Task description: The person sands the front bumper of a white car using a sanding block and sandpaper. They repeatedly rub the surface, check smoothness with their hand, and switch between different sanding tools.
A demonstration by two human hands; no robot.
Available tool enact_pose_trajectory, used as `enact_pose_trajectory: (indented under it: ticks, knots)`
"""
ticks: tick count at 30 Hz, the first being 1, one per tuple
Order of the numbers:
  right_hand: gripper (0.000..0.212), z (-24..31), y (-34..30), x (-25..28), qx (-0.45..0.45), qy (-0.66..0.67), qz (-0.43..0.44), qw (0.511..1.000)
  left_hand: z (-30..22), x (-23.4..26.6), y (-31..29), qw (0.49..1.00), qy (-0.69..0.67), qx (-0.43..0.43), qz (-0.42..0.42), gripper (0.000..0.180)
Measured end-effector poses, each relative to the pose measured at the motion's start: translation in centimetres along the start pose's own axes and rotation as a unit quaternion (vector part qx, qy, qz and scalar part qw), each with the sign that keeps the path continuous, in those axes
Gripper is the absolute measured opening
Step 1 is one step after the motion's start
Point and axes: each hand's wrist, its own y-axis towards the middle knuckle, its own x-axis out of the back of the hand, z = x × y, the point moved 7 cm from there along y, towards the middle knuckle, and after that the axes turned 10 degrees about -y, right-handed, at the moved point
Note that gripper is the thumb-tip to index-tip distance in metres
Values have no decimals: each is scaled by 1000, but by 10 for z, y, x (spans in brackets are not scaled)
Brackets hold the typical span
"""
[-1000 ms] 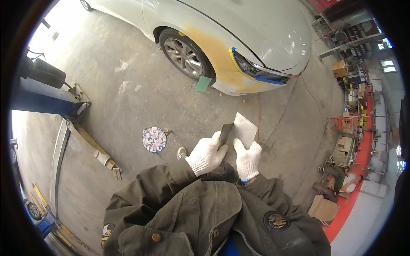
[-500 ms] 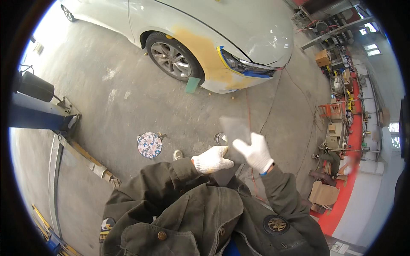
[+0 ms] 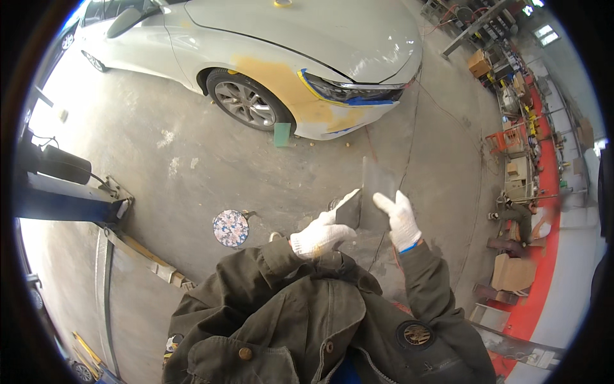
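Observation:
My left hand (image 3: pixel 318 235), in a white knit glove, pinches a dark grey sheet (image 3: pixel 348 210) that looks like sandpaper between thumb and fingers. Against its right side stands a lighter grey sheet (image 3: pixel 377 185), upright and slightly blurred. My right hand (image 3: pixel 401 223), also gloved, grips that one near its lower right edge. Whether the two are separate pieces or one folded sheet I cannot tell. Both hands are in front of my jacket, above the concrete floor. Ahead is a white car (image 3: pixel 332 38) with yellowish filler (image 3: pixel 272 73) on its front fender and tape round the headlight (image 3: pixel 345 93).
A green sheet (image 3: pixel 282 134) leans by the front wheel (image 3: pixel 246 101). A round stool (image 3: pixel 231 228) with a floral seat stands left of my hands. A blue lift post (image 3: pixel 70 198) is at the left. On the right, another person (image 3: pixel 519 221) is beside cluttered shelving and a cardboard box (image 3: pixel 513 272).
The grey sheet in my right hand has turned more upright and shifted right. My left hand's dark part has swung up from below to beside it. The view has shifted, showing more of the car.

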Motion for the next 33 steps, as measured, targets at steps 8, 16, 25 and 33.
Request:
enact_pose_trajectory:
  ticks: [8, 16, 25, 33]
  knots:
    - [18, 19, -48, -4, 303, -335, 68, 889, 22, -38, 14, 993, -25, 104, -53, 48]
    - [23, -13, -34, 27, 119, -29, 130, 984, 17, -72, 4, 980, 72, 182, -44, 39]
    - [37, -15, -38, 44, 74, 110, 259, 957, 11, -67, 11, 987, 62, 140, -45, 52]
    - [31, -56, -41, 32, -17, 213, 33, 976, -8, -88, 27, 926, 292, -117, -211, 39]
